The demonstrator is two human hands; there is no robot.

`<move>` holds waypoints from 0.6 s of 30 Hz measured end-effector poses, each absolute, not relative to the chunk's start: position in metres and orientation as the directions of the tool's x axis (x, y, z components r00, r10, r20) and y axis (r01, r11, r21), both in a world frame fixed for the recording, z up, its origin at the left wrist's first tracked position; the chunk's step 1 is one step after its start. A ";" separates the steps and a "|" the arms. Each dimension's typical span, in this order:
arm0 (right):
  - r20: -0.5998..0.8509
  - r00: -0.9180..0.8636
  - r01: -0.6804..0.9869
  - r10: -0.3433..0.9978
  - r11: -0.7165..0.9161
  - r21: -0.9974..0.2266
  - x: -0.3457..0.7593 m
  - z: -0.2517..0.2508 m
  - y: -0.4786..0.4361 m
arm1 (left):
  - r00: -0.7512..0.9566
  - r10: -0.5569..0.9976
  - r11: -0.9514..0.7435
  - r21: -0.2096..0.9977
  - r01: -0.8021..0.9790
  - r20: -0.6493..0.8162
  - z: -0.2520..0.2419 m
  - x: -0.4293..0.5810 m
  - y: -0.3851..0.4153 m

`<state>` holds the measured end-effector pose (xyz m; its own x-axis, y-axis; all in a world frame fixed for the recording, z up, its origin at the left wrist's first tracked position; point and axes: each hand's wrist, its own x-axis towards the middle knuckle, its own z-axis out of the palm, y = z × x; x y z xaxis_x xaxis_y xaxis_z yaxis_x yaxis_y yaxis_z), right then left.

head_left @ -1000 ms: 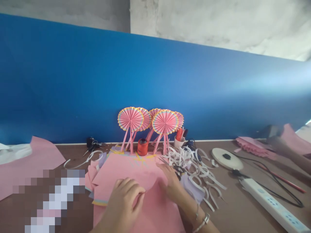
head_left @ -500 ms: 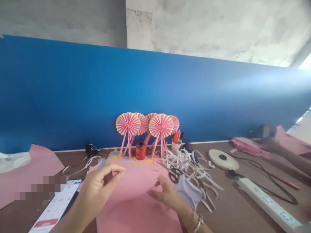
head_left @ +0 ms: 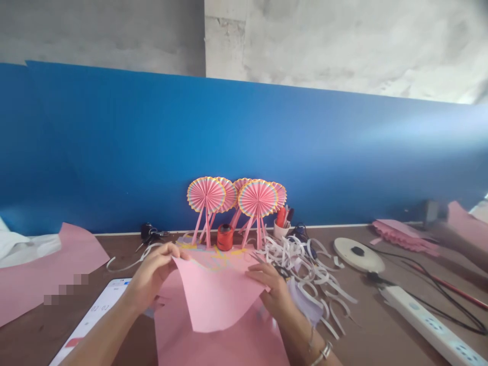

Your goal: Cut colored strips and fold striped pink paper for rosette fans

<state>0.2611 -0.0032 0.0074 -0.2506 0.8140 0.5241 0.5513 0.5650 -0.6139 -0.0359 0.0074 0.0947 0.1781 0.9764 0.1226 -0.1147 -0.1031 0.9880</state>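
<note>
A thin, plain pink paper sheet [head_left: 217,300] with a curling near edge hangs between 2 bare hands above a brown tabletop [head_left: 129,351], its near part bowed over a larger, flat pink paper sheet [head_left: 221,351]. The left hand [head_left: 154,274] pinches the hanging sheet at its far left corner, thumb and fingers closed on it. The right hand [head_left: 272,295] meets the right edge, fingers bent over the paper; whether the thumb closes beneath cannot be told. The sheet looks very light, soft enough to sag under its own weight, and likely to crease or tear if squeezed or pulled hard; it is probably not slippery. Its edges and corners seem the best holds, with a light pinch at 2 separated points to limit the droop. Most of the paper lies between the hands, its free edge dipping on the near side. On the far side stand at least 5 round, pleated pink paper fans [head_left: 258,198]; on the right lie loose, curling white paper strips [head_left: 290,254].
</note>
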 end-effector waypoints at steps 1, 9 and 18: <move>0.523 -0.270 0.616 0.809 0.562 -0.552 0.265 0.010 -0.002 | 0.217 0.972 -0.072 0.993 -0.098 0.092 0.082 -0.039 0.012; 0.267 -0.413 0.775 0.871 0.490 -0.400 0.261 0.017 -0.011 | 0.337 0.941 -0.158 0.854 0.496 -0.022 0.019 -0.044 0.029; 0.181 -0.268 0.759 0.946 0.324 -0.565 0.264 0.006 -0.005 | 0.369 0.927 -0.249 0.842 0.478 0.065 0.004 -0.032 0.033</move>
<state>0.2643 -0.0053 0.0059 -0.2684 0.9461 0.1812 0.7590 0.3235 -0.5650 -0.0323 0.0327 0.0039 0.3690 0.9272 0.0646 0.4783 -0.2490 0.8421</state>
